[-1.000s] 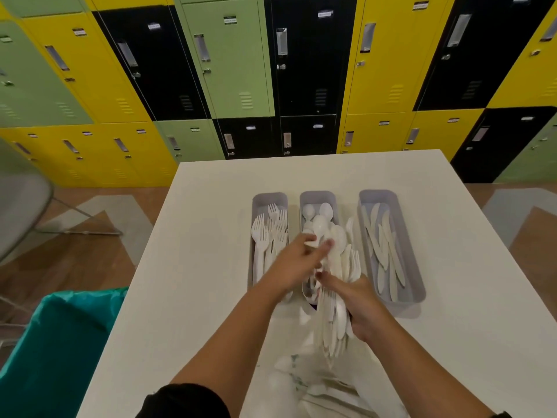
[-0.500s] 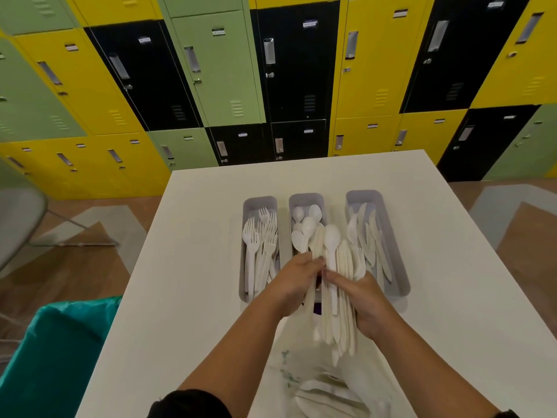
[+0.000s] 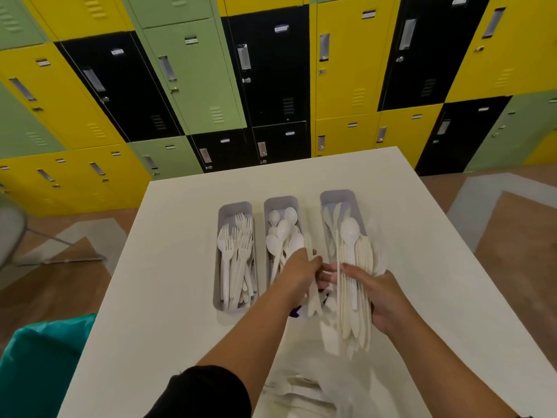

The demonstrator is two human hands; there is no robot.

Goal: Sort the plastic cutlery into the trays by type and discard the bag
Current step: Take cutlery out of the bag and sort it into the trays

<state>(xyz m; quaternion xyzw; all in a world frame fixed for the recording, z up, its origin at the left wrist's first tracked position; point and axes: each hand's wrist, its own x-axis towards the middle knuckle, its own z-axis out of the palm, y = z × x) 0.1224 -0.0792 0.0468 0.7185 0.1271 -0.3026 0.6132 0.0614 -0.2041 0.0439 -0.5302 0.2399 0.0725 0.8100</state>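
Bin: a container lined with teal plastic (image 3: 45, 366) stands on the floor at the near left, beside the table's left edge.
Table: a white table (image 3: 168, 297) fills the middle; three grey trays stand on it side by side, long sides running near to far.
Left tray: the fork tray (image 3: 235, 206) holds white plastic forks (image 3: 236, 257), tines toward the far end.
Middle tray: the spoon tray (image 3: 281, 202) holds white spoons (image 3: 281, 233), bowls toward the far end; its near end is hidden behind the left hand.
Left hand: the left hand (image 3: 301, 271) is over the near part of the middle tray, fingers curled closed around one white utensil (image 3: 313, 297) whose end hangs below the fist; its type cannot be told.
Right hand: the right hand (image 3: 378, 297) is closed around a bundle of cutlery (image 3: 354, 297), held lengthwise over the near end of the right tray; one spoon bowl stands out at the far end of the bundle.
Right tray: the knife tray (image 3: 337, 196) holds white knives (image 3: 331, 218), mostly covered by the bundle.
Bag: a crumpled clear plastic bag (image 3: 319, 381) lies on the table near the person, below both hands, with some white pieces showing through it.
Backdrop: yellow, green and black lockers (image 3: 271, 79) fill the far wall.
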